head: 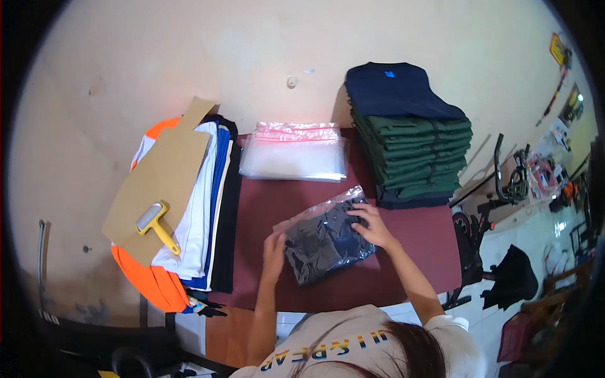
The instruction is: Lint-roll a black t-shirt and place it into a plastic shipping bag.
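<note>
A dark folded garment in a clear plastic zip bag [326, 238] lies tilted on the dark red tabletop [416, 245]. My left hand [274, 253] is at the bag's left edge, its fingers partly hidden against the plastic; whether it grips is unclear. On the upper right of the bag rests my right hand [371, 224], fingers spread over the plastic. Behind the bag is a stack of empty clear zip bags [295, 153] with red seal strips.
At right stand folded green garments [420, 156] topped by a navy shirt [397, 94]. Piled at left are white, blue, black and orange garments, with a cardboard template [163, 184] and a yellow-handled lint roller [158, 227] on top. An exercise bike [477, 222] stands beyond the table.
</note>
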`<control>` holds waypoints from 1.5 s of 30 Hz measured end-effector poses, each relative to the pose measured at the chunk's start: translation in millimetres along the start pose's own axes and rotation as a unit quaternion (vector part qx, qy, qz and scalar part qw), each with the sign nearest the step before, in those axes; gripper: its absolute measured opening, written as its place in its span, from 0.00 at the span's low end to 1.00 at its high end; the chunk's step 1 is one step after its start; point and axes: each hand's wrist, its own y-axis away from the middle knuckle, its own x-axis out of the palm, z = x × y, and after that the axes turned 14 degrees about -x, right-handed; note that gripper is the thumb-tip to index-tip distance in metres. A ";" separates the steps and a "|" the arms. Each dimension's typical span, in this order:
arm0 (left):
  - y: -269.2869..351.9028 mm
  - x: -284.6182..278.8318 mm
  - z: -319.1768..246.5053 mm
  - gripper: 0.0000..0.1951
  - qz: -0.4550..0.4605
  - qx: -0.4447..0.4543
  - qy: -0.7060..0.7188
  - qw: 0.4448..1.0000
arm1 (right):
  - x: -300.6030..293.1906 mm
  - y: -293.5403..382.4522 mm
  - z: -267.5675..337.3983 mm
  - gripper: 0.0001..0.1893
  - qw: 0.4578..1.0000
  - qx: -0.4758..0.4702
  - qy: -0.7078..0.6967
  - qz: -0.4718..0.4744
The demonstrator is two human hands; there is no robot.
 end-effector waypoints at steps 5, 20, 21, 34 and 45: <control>67.1 -9.3 6.9 0.18 0.052 -0.240 -0.003 0.969 | -18.1 61.3 1.3 0.13 0.945 0.189 0.188 -0.189; 106.5 -25.2 34.1 0.31 0.065 -0.153 -0.232 0.958 | -49.2 144.1 113.2 0.20 0.886 0.442 0.048 0.134; 112.8 -13.1 24.8 0.40 -0.028 -0.085 -0.243 0.966 | -38.6 140.8 122.1 0.22 0.911 0.335 0.232 0.052; 88.7 79.0 14.3 0.41 -0.010 0.079 -0.540 0.838 | 34.8 99.0 87.1 0.33 0.924 0.152 0.305 0.174; 79.3 85.7 9.1 0.41 0.007 0.060 -0.563 0.824 | 36.3 94.5 76.5 0.34 0.923 0.144 0.308 0.179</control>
